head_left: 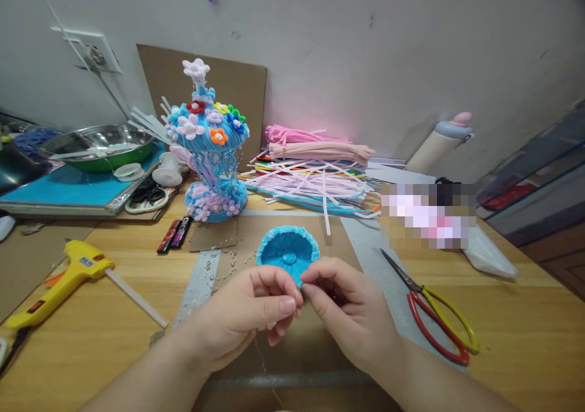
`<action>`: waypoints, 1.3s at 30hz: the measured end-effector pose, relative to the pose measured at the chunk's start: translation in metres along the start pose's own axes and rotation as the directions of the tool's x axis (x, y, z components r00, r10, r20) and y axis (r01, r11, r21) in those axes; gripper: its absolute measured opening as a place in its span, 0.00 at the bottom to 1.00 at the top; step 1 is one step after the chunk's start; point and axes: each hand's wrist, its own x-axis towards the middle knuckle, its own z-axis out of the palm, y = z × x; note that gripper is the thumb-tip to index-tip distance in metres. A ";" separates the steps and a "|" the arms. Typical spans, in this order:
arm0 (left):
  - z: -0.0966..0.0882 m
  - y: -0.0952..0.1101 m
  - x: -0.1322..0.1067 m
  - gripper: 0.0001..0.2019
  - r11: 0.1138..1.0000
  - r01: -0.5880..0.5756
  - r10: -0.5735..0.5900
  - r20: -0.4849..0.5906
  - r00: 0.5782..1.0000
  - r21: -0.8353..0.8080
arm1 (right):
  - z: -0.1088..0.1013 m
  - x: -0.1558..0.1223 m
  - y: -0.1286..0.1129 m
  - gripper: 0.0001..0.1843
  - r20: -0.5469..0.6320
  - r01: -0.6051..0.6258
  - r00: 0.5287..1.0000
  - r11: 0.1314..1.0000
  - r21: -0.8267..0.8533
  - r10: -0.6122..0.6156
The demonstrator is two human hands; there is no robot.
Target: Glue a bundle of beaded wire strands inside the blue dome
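Note:
My left hand [249,314] and my right hand [345,305] meet at the table's front middle, fingertips pinched together. A thin clear thread [264,363] hangs down below my left hand. What the fingertips pinch is too small to make out. Just beyond them lies a blue pipe-cleaner bowl [287,253] on a cardboard sheet [256,229]. Small clear beads [228,262] are scattered left of the bowl.
A blue pipe-cleaner ornament with flowers [212,150] stands behind. A yellow glue gun [64,281] lies left, red-and-yellow scissors [434,317] right. Piles of pink pipe cleaners [315,150] and strips sit at the back, a steel bowl [100,147] far left.

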 end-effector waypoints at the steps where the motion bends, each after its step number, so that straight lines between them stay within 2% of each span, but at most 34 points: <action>1: 0.000 0.000 0.000 0.10 1.000 -0.010 0.010 -0.011 1.000 0.016 | 0.000 0.000 -0.001 0.05 -0.003 -0.012 1.000 1.000 0.007 0.012; 6: 0.002 -0.003 0.003 0.12 0.998 -0.049 0.052 -0.065 0.997 0.048 | 0.003 0.000 -0.002 0.04 -0.011 -0.090 0.996 0.995 0.048 0.090; 12: 0.004 -0.007 0.006 0.12 0.984 -0.174 0.177 -0.104 0.979 0.038 | 0.006 -0.004 0.001 0.04 -0.009 -0.131 0.991 0.987 0.089 0.132; 19: 0.004 -0.008 0.007 0.08 0.977 -0.210 0.211 -0.095 0.973 0.022 | 0.012 -0.002 -0.006 0.04 0.046 -0.161 0.987 0.936 0.313 0.154; 28: 0.004 -0.007 0.007 0.06 0.973 -0.230 0.229 -0.125 0.965 0.000 | 0.010 -0.004 -0.012 0.06 0.068 -0.170 0.985 0.912 0.374 0.156; 34: 0.003 -0.008 0.008 0.05 0.962 -0.270 0.265 -0.131 0.955 -0.029 | 0.013 -0.001 -0.013 0.04 0.084 -0.201 0.980 0.857 0.475 0.183; 39: 0.001 -0.008 0.008 0.03 0.960 -0.281 0.278 -0.108 0.954 -0.005 | 0.015 -0.001 -0.012 0.04 0.013 -0.134 0.990 0.920 0.369 0.139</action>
